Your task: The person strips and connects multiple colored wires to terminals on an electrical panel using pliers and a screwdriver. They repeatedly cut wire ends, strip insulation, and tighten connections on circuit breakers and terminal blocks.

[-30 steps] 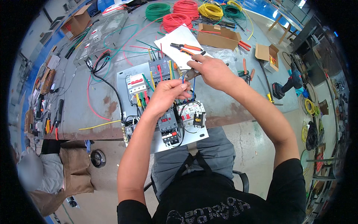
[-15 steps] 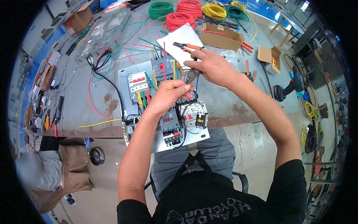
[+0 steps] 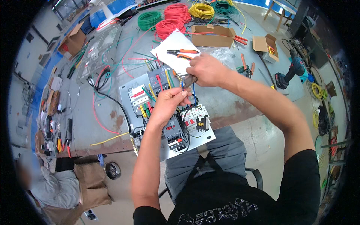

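Note:
My right hand (image 3: 210, 71) is closed around pliers whose dark grey jaws (image 3: 188, 81) point down and left; their handles are hidden in the palm. Just below the jaws, the fingertips of my left hand (image 3: 169, 101) pinch a thin blue wire, its end touching or very near the jaws. Another stretch of blue wire (image 3: 194, 91) runs down beside the fingers to the panel. Both hands are above a metal mounting plate (image 3: 202, 140) bearing a circuit breaker (image 3: 139, 96), a dark breaker (image 3: 159, 77), a contactor (image 3: 173, 129) and a white device (image 3: 191, 120), with coloured wires between them.
Orange-handled wire strippers (image 3: 183, 51) lie on white paper (image 3: 165, 48) beyond my hands. Coils of red wire (image 3: 169, 29), green and yellow wire sit at the back, near an open cardboard box (image 3: 212, 36). A cordless drill (image 3: 288, 75) stands right. Another person (image 3: 56, 187) sits at lower left.
The whole view has shifted and turned slightly. My hands stay together over the plate, the pliers still held at the blue wire.

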